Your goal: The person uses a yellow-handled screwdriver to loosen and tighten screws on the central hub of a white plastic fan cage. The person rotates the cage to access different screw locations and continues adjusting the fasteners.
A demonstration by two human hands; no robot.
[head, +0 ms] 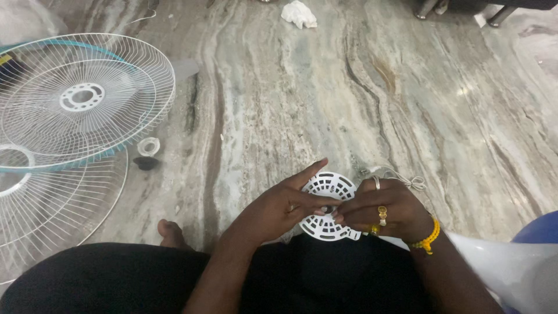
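A round white slotted plastic fan cover (329, 187) sits in my lap, just above my black-clad knees. My left hand (281, 206) grips its left edge, with the index finger stretched out across the top. On the right side, my right hand (386, 211) pinches the middle of the cover, fingers curled; it wears rings and a yellow bead bracelet. A thin white cord (402, 178) lies on the floor just beyond my right hand.
Two white wire fan guards (81, 99) lie stacked on the marble floor at far left, with a white plastic ring nut (149, 146) and a small black cap (145, 163) beside them. A crumpled white cloth (299, 14) lies at the top. A translucent fan blade (511, 267) shows at bottom right.
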